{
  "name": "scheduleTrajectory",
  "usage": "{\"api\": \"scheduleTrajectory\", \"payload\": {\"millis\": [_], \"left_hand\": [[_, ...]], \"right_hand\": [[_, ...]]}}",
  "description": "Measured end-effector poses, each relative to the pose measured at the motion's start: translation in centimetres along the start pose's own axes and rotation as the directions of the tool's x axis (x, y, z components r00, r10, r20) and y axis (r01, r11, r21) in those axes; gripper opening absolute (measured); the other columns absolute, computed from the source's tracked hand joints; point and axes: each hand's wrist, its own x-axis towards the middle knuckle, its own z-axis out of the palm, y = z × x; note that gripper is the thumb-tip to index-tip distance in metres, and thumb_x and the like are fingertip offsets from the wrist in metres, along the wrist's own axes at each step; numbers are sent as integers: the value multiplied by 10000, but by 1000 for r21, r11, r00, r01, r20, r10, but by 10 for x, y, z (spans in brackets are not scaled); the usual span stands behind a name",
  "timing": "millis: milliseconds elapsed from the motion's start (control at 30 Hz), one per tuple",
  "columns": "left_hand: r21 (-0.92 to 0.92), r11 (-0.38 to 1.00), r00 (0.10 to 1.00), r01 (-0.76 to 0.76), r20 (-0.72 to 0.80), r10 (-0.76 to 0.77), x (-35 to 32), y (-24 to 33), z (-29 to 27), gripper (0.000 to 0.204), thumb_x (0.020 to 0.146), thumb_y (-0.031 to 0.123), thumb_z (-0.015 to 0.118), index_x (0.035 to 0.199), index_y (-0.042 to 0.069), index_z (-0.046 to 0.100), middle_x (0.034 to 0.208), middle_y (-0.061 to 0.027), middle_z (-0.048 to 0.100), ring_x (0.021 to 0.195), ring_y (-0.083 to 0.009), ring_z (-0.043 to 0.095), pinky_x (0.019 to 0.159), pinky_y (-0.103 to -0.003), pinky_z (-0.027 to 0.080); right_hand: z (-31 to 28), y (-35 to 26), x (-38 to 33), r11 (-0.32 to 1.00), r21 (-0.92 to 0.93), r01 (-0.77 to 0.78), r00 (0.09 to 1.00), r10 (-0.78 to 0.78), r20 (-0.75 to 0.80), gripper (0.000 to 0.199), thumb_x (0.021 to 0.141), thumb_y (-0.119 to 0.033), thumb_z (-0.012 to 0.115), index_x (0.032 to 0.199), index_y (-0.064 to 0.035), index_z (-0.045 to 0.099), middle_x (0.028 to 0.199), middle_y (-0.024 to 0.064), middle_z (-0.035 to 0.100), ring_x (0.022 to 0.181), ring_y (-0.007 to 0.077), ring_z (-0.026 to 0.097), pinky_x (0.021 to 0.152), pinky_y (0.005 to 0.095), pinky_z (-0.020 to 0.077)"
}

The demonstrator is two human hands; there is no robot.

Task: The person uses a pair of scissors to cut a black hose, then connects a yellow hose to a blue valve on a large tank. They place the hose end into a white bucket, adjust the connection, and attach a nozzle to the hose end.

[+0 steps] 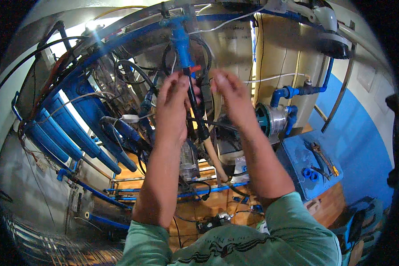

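Observation:
In front of me an upright blue pipe fitting (pixel 180 42) runs down into a black pipe (pixel 192 95). A small red lever (pixel 195 68) sticks out at their junction. My left hand (pixel 172 95) is closed round the black pipe just below the lever, with fingertips showing on its far side. To the right of the pipe, my right hand (pixel 232 95) is raised and apart from it. Its fingers are bent and blurred, so I cannot make out whether anything is between them. A tan wooden-looking rod (pixel 216 160) slants down below the black pipe.
At right stands a pump (pixel 270 120) with blue piping. A blue box (pixel 312 153) carries an adjustable wrench (pixel 322 156) and blue rings (pixel 310 174). Large blue cylinders (pixel 82 119) lean at left among loose cables. A power tool (pixel 215 221) lies on the floor.

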Motion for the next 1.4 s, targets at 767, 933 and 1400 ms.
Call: {"api": "scheduleTrajectory", "payload": {"millis": [767,933,1400], "left_hand": [[-431,865,967,256,113,-230,8,-19,21,469,956,608,450,742,191,431,519,68,295,377,-67,224,357,-251,193],[-680,605,885,414,457,-92,17,-26,25,490,940,637,444,698,213,418,498,74,259,370,-80,218,359,-255,192],[-520,147,309,841,686,659,36,-70,23,413,1022,459,395,1053,62,504,754,-146,601,415,-158,502,385,-284,419]], "right_hand": [[59,-47,100,962,-193,191,973,-159,170,372,827,-380,696,919,-20,684,743,100,674,660,181,598,663,362,494],[56,-42,106,971,-130,199,966,-173,192,387,814,-389,711,919,-17,688,735,94,669,657,171,587,670,354,493],[49,-33,122,968,-164,192,934,-129,334,410,769,-431,730,805,-25,678,705,60,652,634,149,573,657,327,486]]}}
